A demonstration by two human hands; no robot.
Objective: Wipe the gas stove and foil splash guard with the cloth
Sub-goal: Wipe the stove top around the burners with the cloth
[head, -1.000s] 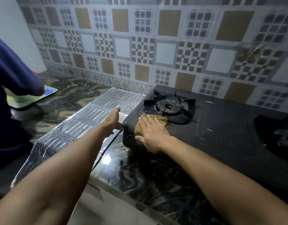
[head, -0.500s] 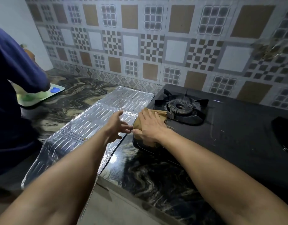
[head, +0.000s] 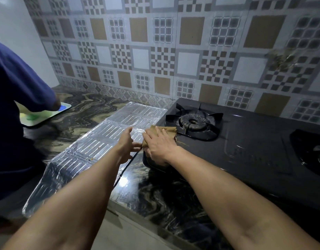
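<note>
Before you the marbled surface [head: 94, 112] carries the black gas stove [head: 245, 141] and, lying flat just left of it, the foil splash guard [head: 105, 139]. Your right hand [head: 160, 147] presses the brown cloth [head: 164, 129] onto the stove's front left corner beside the burner [head: 193, 121], fingers straight and flat on it. Your left hand [head: 126, 146] rests on the foil's right edge, fingers relaxed, gripping nothing.
</note>
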